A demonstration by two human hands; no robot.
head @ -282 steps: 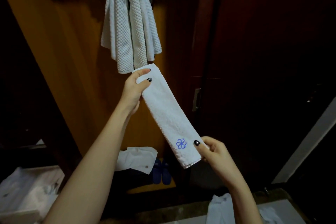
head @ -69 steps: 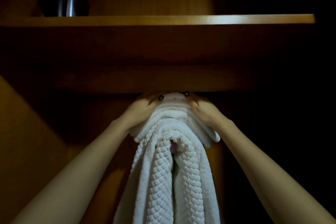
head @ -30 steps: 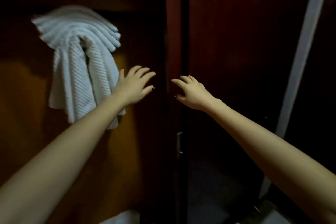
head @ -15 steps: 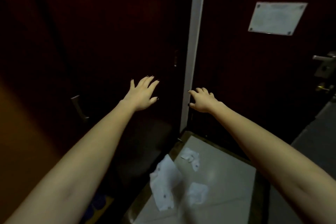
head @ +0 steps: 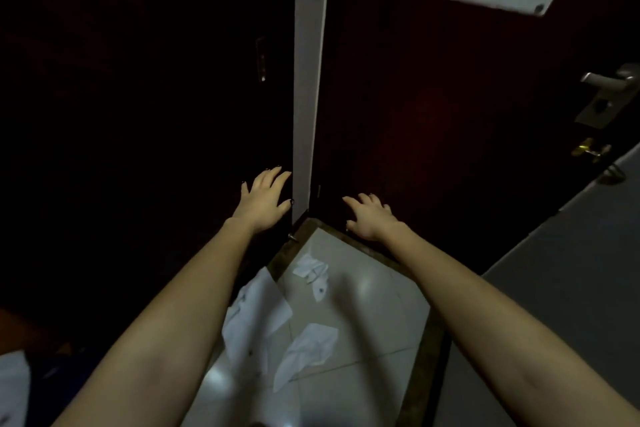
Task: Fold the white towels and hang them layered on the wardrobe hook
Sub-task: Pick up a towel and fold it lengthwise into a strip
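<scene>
Two hands, both empty. The left hand (head: 265, 199) spreads its fingers wide before the dark wardrobe door (head: 138, 114). Right of the white strip (head: 308, 80), the right hand (head: 369, 218) is loosely open. Three white cloths (head: 256, 319) lie on the near tiled floor (head: 363, 305) between the forearms; whether they are towels I cannot tell.

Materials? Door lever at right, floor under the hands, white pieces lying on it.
Door lever: looks like brushed metal, dull grey sheen. Floor: glazed tile, ceramic or stone, going by glossy highlights and grout lines. White pieces: soft cloth or paper, creased and crumpled; cannot tell which.
</scene>
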